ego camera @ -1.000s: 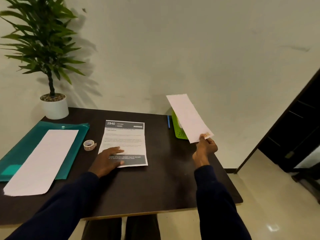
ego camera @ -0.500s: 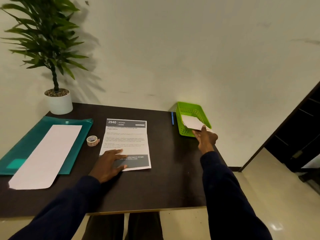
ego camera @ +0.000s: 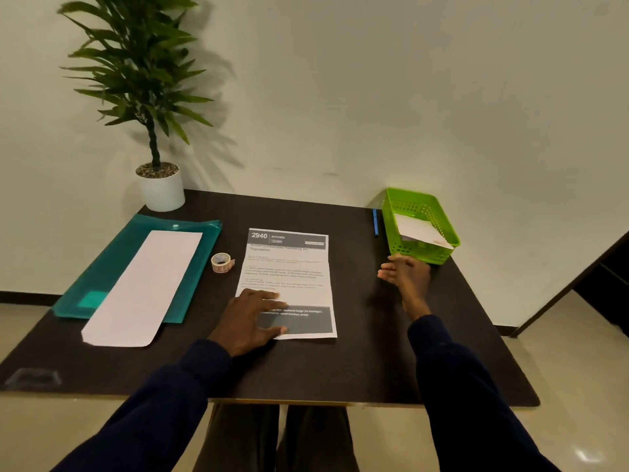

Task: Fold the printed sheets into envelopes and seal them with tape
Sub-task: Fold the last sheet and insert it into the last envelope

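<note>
At the far left corner of the table (ego camera: 340, 369) a plant (ego camera: 149, 80) stands in a white pot (ego camera: 163, 192) against the wall. Nearer you on that side lies a teal folder (ego camera: 102, 287), and a long blank sheet (ego camera: 143, 287) rests on it at a slant, its near end overhanging onto the table. Just right of the folder sits a tape roll (ego camera: 222, 263), apart from everything else.

In the middle, the printed sheet (ego camera: 292, 277) lies flat and unfolded, text up, with crease lines across it. Your left hand (ego camera: 248, 318) rests palm down on its near left part, fingers spread and straight, pressing the paper to the table without pinching it.

Your right hand (ego camera: 406, 274) is out to the right of the sheet, fingers straight and loosely together, holding nothing. It is just on the near side of the basket; you cannot tell whether it touches the table.

A blue pen (ego camera: 375, 221) lies beside the left wall of the green basket (ego camera: 418, 252) at the far right. A folded paper (ego camera: 422, 231) lies tilted inside the basket.
</note>
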